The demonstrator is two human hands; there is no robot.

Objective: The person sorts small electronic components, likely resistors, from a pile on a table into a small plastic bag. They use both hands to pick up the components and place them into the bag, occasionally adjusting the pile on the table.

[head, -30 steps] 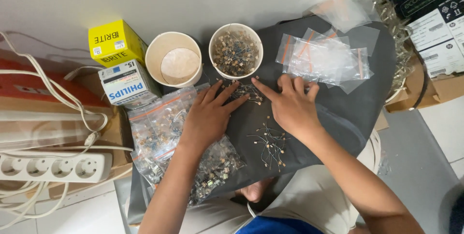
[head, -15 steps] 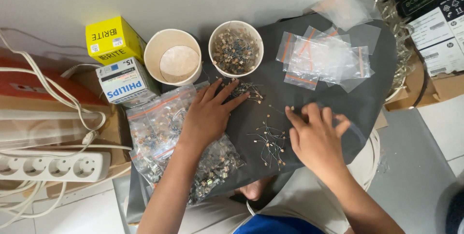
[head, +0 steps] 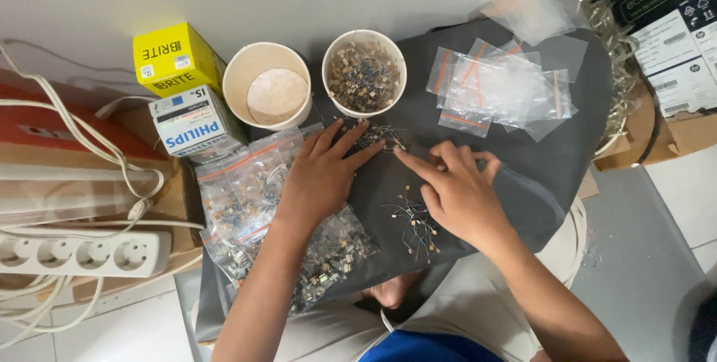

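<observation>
Nearest the camera, a small scatter of loose wire-leaded components (head: 414,221) lies on the dark grey sheet (head: 553,145), just below the right hand. To its left, filled clear zip bags of components (head: 258,209) rest partly on the sheet's left edge; the left forearm crosses over them.

The right hand (head: 455,190) rests palm down on the sheet. Its index finger is extended toward the upper left, and the tip touches the edge of a small pile of components (head: 373,135). The remaining fingers are loosely curled. It grips nothing.

The left hand (head: 325,175) lies flat and open on the sheet, fingers spread. The fingertips reach the same pile from the left. It holds nothing. The pile sits between the two hands' fingertips, directly below the filled cup.

Farther out, a white paper cup full of small components (head: 364,72) stands on the sheet. Just to its left stands an empty white paper cup (head: 267,85). To the right of the filled cup lies a loose stack of empty clear zip bags with orange strips (head: 504,89).

At the left, off the sheet, a yellow carton (head: 175,59) sits above a white and blue carton (head: 196,123). A white power strip (head: 82,252) lies at the left edge, with white cables looped around it.
</observation>
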